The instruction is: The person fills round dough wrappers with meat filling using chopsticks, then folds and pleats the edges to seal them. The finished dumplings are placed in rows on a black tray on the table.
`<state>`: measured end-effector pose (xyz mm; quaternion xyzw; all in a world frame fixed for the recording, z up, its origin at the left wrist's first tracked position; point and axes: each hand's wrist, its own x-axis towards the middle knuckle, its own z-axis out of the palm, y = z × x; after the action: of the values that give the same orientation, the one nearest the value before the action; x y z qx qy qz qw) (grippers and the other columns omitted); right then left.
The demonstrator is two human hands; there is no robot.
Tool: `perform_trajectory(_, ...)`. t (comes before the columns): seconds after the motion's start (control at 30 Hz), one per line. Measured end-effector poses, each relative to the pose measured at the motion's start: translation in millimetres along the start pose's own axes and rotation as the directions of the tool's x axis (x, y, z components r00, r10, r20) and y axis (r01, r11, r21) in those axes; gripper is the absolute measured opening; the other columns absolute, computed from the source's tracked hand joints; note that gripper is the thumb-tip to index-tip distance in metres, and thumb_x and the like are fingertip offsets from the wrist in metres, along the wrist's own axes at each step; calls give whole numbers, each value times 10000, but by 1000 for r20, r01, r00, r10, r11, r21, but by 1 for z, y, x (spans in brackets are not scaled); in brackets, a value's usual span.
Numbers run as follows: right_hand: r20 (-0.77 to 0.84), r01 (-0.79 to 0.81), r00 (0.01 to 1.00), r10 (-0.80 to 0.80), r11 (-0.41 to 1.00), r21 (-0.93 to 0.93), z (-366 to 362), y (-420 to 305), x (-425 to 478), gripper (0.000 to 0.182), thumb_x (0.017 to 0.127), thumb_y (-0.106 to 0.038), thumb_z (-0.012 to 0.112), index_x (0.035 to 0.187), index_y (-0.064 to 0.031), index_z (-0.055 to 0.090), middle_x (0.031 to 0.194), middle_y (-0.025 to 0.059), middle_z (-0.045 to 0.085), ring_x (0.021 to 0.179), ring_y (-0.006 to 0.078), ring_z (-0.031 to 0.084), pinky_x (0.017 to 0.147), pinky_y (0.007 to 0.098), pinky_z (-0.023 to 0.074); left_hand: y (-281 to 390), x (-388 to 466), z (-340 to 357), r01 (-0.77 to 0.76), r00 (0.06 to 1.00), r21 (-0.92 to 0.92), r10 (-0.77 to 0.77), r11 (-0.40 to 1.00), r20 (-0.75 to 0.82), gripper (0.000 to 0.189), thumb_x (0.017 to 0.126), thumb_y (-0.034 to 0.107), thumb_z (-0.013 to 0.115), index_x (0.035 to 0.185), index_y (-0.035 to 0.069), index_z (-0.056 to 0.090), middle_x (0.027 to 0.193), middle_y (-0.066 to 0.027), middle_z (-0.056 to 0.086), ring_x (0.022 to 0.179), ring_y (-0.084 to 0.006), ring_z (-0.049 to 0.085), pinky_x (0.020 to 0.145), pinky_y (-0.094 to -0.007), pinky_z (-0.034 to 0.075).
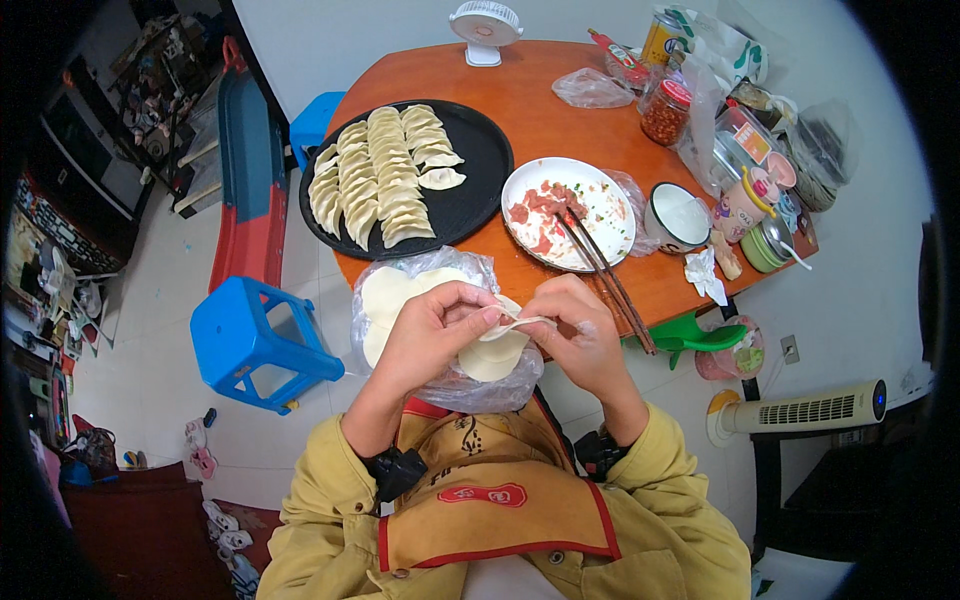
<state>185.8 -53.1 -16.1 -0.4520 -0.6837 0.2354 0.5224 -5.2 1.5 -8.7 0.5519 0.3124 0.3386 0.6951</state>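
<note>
Between my two hands a dumpling wrapper [517, 324] is pinched, its edges folded towards each other. My left hand [442, 330] grips one end, and my right hand [577, 326] grips the other. Whether filling lies inside is hidden. Just below them, round dough wrappers [390, 292] lie spread on a clear plastic bag [480, 394] at the table's front edge. To the upper left, a black round tray [480, 180] bears rows of folded dumplings [394, 180]. A white plate [517, 187] holds minced meat filling [547, 202], with dark chopsticks [611, 281] resting across its rim.
An enamel mug [679, 217], a crumpled tissue [703, 274], a cartoon-printed bottle [746, 210] and a red-lidded jar [665, 112] crowd the table's right side. A small white fan [485, 34] stands at the back. A blue stool [255, 341] is on the floor to the left.
</note>
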Motion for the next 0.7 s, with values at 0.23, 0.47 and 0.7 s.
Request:
perform_trajectory(0.23, -20, 2, 1000, -3, 1000, -20, 5, -12, 7, 141, 747, -45, 706, 873, -25, 647, 828, 77, 555, 753, 202, 535, 623, 288, 432, 0, -1, 7, -55, 998, 90, 58, 994, -33, 148, 872, 99, 627, 975, -7, 617, 943, -40, 633, 845, -62, 576, 749, -198, 463)
perform_trajectory(0.47, -39, -52, 998, 54, 998, 47, 7, -7, 4, 145, 761, -22, 692, 901, -10, 659, 850, 64, 539, 749, 148, 533, 603, 244, 423, -1, -5, 7, -105, 994, -47, 105, 993, -7, 164, 883, 80, 606, 1012, -19, 586, 1001, -66, 624, 912, -88, 583, 799, -215, 466)
perform_trajectory(0.7, -51, -101, 992, 116, 967, 233, 13, -1, 1, 139, 770, 5, 667, 908, -4, 650, 965, 78, 541, 776, 157, 554, 619, 237, 434, 3, -6, -2, 78, 997, -20, -78, 997, 9, 186, 886, 99, 607, 1032, -10, 567, 920, -62, 648, 803, -85, 620, 715, -198, 497)
